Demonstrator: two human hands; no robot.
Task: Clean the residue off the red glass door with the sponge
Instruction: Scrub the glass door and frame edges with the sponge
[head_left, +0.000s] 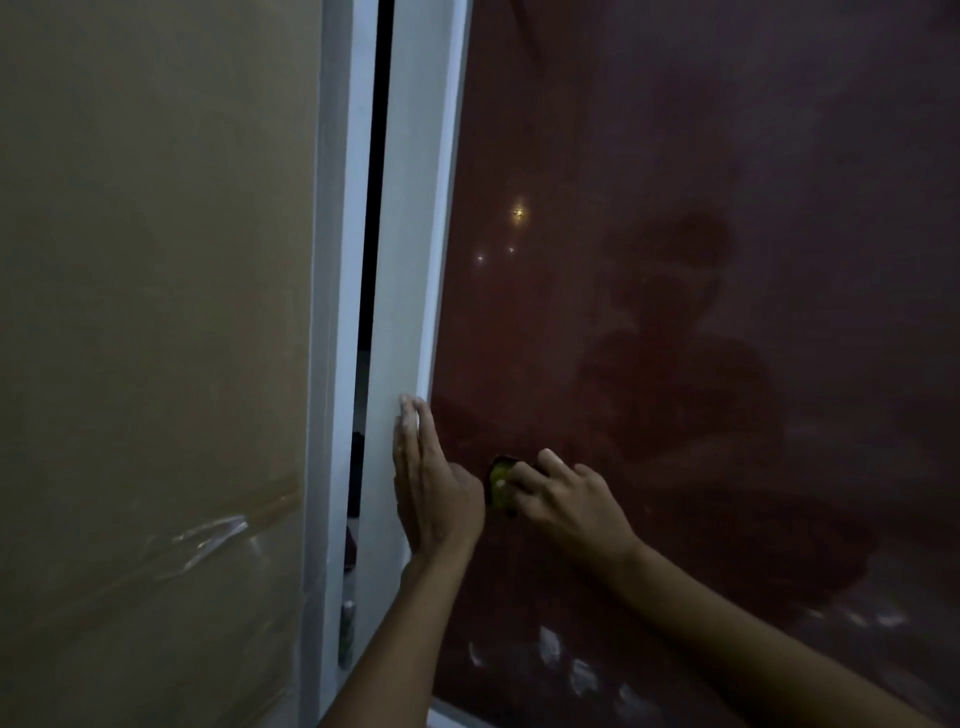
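- Pressing item: right hand (558, 501), at about 5 o'clock from the middle of the view, fingers curled round a sponge (500, 486) and holding it against the glass; grip clamped on the sponge.
- Sponge: yellow-green with a dark edge, mostly covered by the fingers, flat on the lower left part of the pane, just beside the left hand at its 3 o'clock.
- Left hand (428, 483): fingers straight and together, pointing toward 12 o'clock, laid flat on the white frame (402, 260) at the pane's left edge; grip apart, holding nothing.
- Red glass door (701, 260): dark red pane filling the right half of the view, hazy and smeared, with a dim reflection near its middle and three small light spots at about 11 o'clock of that.
- Residue (582, 675): whitish blotches along the lower pane, at 6 o'clock of the right hand.
- Tan panel (145, 312): left half of the view, with a wrinkled clear film near its lower part.
- Dark gap (376, 208): a narrow slit between the two white frame posts.
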